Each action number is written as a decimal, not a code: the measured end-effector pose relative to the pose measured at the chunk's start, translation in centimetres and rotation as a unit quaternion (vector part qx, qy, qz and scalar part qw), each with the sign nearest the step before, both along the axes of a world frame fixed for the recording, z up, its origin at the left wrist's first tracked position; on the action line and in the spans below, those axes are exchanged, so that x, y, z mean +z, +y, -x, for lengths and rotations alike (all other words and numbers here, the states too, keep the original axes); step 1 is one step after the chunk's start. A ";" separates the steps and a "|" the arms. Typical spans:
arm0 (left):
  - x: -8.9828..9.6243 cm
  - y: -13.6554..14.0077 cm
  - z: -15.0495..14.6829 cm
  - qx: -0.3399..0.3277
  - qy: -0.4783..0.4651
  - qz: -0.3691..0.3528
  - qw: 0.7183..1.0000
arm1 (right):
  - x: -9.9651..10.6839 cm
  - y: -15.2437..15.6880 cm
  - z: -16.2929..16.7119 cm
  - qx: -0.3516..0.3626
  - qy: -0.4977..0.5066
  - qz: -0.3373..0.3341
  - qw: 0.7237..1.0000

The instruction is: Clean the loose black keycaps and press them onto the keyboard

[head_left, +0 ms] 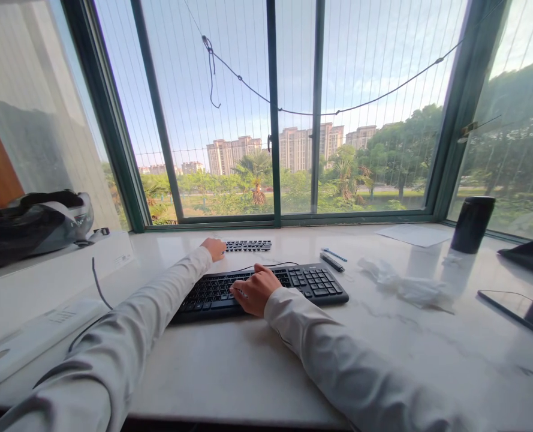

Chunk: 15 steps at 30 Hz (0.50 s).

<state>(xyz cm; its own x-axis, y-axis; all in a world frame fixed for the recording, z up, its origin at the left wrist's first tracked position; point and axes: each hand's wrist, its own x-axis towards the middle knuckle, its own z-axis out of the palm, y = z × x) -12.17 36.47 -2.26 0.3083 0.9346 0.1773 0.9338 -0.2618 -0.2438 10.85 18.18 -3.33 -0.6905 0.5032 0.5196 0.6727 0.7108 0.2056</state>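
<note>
Left hand: the left hand (213, 248) reaches past the keyboard to the left end of the black keycaps (249, 245); its fingertips are bent downward, and whether they pinch a cap cannot be told.
Right hand: palm down, the right hand (258, 291) lies loosely open over the middle of the keyboard, fingers slightly bent and apart, touching the keys.
Keyboard: the black keyboard (318, 282) lies flat on the white countertop (230, 366), partly covered by the right hand and left sleeve (135, 318).
Keycaps: set out in rows beyond the keyboard, nearer the window (275, 219).
Right of the keyboard: crumpled clear plastic (405, 285).
</note>
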 end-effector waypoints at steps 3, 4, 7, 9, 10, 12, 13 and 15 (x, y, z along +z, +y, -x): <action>0.1 0.0 -0.5 0.011 0.023 -0.007 1.000 | 0.1 0.0 0.0 0.002 0.000 -0.001 1.000; 0.2 -0.1 -0.6 0.013 0.026 -0.010 1.000 | 0.1 0.0 0.0 0.002 0.001 0.000 1.000; 1.0 -1.1 -1.1 0.011 0.021 -0.030 0.999 | 0.0 0.1 0.0 -0.004 0.005 0.002 1.000; 1.8 -2.4 -1.4 0.008 0.011 -0.048 0.999 | 0.0 0.1 0.0 -0.010 0.007 0.000 1.000; 2.3 -3.2 -1.6 0.005 0.003 -0.057 0.998 | 0.0 0.1 0.0 -0.014 0.008 -0.001 1.000; 3.2 -5.3 -1.8 -0.009 -0.013 -0.075 0.997 | 0.0 0.2 0.0 -0.018 0.010 -0.002 1.000; 3.6 -6.5 -1.9 -0.032 -0.035 -0.093 0.994 | 0.0 0.2 0.0 -0.020 0.011 -0.001 1.000; 4.3 -9.0 -2.0 -0.072 -0.058 -0.121 0.988 | 0.0 0.3 0.0 -0.023 0.014 0.001 1.000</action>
<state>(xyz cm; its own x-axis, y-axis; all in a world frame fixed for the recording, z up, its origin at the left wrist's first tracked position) -10.20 27.49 2.04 0.4002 0.8083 0.4319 0.9162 -0.3421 -0.2086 10.88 18.50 -3.37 -0.6512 0.5354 0.5378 0.7104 0.6793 0.1839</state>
